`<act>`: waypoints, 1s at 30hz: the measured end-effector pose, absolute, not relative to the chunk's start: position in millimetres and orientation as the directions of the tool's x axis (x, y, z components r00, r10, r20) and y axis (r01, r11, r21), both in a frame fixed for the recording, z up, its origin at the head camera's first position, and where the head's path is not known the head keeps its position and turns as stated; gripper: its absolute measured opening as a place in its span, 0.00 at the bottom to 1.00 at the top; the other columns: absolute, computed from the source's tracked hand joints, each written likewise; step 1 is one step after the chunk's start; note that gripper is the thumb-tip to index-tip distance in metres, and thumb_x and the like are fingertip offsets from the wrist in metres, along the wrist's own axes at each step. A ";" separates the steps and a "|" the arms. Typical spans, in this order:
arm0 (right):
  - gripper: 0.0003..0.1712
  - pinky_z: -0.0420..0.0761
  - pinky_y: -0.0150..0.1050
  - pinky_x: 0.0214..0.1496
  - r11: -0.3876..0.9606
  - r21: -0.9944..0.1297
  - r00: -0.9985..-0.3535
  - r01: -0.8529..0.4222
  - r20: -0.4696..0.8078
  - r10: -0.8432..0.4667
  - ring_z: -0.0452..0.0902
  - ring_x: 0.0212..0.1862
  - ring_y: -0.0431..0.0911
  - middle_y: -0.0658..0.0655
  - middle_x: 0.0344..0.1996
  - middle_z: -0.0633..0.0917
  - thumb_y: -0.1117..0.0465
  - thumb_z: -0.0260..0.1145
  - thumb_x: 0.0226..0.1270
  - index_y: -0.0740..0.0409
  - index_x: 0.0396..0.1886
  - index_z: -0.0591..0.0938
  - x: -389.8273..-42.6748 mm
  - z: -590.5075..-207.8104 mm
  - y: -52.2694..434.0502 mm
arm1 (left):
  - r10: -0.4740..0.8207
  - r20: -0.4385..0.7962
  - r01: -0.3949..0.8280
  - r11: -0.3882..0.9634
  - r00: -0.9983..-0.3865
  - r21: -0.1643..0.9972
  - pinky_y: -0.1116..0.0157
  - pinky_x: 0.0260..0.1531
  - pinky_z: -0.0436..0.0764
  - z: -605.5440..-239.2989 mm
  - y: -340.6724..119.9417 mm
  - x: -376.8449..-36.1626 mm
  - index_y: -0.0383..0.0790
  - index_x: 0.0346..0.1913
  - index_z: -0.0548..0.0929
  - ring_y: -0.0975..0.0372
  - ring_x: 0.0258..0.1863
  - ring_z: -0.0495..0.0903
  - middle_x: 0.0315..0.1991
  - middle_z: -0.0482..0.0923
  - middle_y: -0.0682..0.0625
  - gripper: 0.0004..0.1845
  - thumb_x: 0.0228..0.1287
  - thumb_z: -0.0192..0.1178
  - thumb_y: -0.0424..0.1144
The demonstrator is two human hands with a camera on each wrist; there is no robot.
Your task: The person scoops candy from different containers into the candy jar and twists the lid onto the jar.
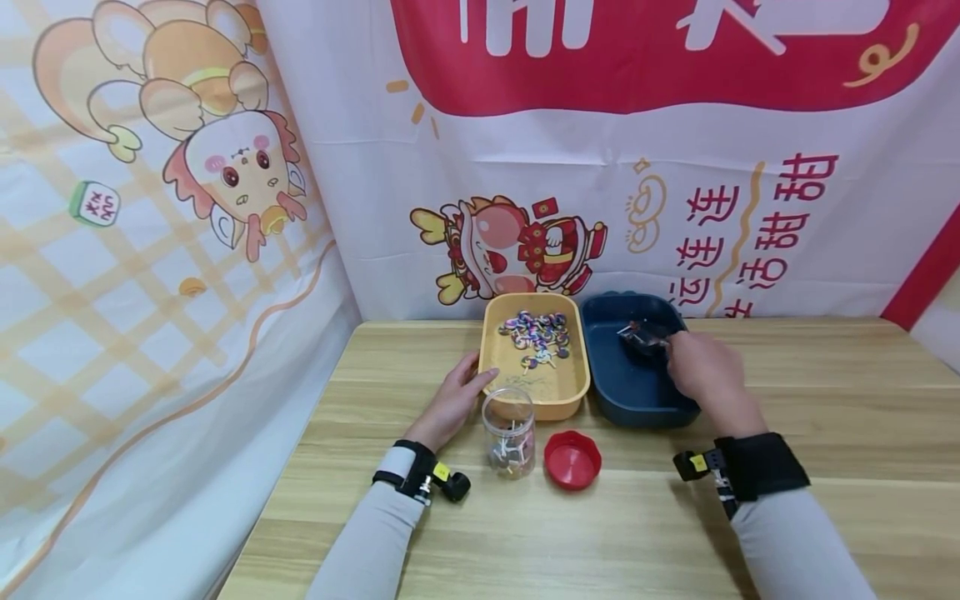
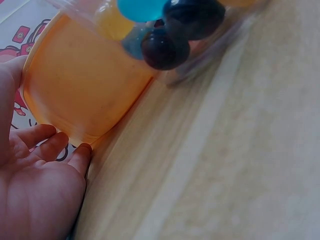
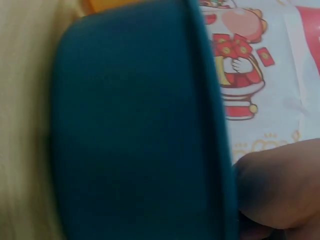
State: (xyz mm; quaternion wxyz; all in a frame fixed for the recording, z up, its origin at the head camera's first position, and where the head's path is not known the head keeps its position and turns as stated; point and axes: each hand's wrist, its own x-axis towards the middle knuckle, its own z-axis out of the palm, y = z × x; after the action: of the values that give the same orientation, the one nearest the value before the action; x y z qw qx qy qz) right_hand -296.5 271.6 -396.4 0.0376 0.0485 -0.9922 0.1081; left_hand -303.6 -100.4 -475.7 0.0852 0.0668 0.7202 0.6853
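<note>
yellow tray (image 1: 498, 375) steadied by my left hand (image 1: 453, 404), fingers relaxed against its wall. right hand (image 1: 701, 371) reaches into the blue tray (image 1: 637, 400), seems to pinch something dark; grip unclear. jar (image 1: 510, 429) stands uncapped for loading, lid (image 1: 572, 458) beside it.

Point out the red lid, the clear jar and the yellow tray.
red lid (image 1: 572, 458), head view, on its inner middle.
clear jar (image 1: 510, 433), head view, on its side wall.
yellow tray (image 1: 491, 354), head view, on its left wall.
</note>
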 end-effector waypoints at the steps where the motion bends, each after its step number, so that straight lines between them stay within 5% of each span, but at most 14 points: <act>1: 0.15 0.72 0.42 0.21 0.974 -0.206 -0.993 -0.095 0.091 -0.078 0.74 0.26 0.53 0.60 0.24 0.78 0.62 0.54 0.78 0.65 0.33 0.83 -296.9 -397.9 270.3 | 0.212 -0.030 -0.019 0.053 -0.977 0.998 0.58 0.77 0.61 -475.6 -100.3 -303.7 0.44 0.81 0.57 0.56 0.78 0.59 0.80 0.57 0.45 0.39 0.74 0.60 0.51; 9: 0.14 0.70 0.41 0.19 0.977 -0.192 -0.986 -0.095 0.153 -0.066 0.73 0.22 0.53 0.59 0.19 0.77 0.65 0.56 0.74 0.64 0.27 0.81 -299.4 -407.8 265.7 | 0.214 -0.023 -0.014 0.045 -0.976 0.999 0.58 0.77 0.61 -475.2 -100.1 -304.3 0.44 0.81 0.57 0.56 0.78 0.58 0.80 0.57 0.45 0.40 0.74 0.61 0.51; 19: 0.11 0.72 0.45 0.19 0.975 -0.185 -0.977 -0.123 0.193 -0.087 0.75 0.24 0.54 0.61 0.25 0.81 0.66 0.58 0.73 0.63 0.30 0.82 -302.4 -414.8 259.9 | 0.212 -0.032 -0.023 0.045 -0.977 0.999 0.58 0.77 0.60 -476.3 -100.1 -305.7 0.44 0.81 0.57 0.56 0.78 0.57 0.80 0.56 0.45 0.39 0.74 0.60 0.51; 30: 0.11 0.81 0.58 0.29 0.974 -0.122 -0.962 -0.190 0.222 -0.160 0.79 0.33 0.61 0.69 0.34 0.81 0.67 0.56 0.75 0.69 0.48 0.81 -300.2 -421.5 247.2 | 0.211 -0.037 -0.029 0.040 -0.977 0.999 0.58 0.77 0.61 -475.8 -99.6 -305.0 0.44 0.81 0.57 0.56 0.78 0.58 0.80 0.56 0.45 0.37 0.76 0.59 0.49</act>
State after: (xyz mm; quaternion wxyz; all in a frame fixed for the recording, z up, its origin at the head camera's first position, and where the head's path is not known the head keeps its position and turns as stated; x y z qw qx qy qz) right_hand -300.2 247.2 -421.5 0.1059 0.0885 -0.9879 0.0714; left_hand -305.0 -99.6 -475.8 0.0868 0.0636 0.7159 0.6898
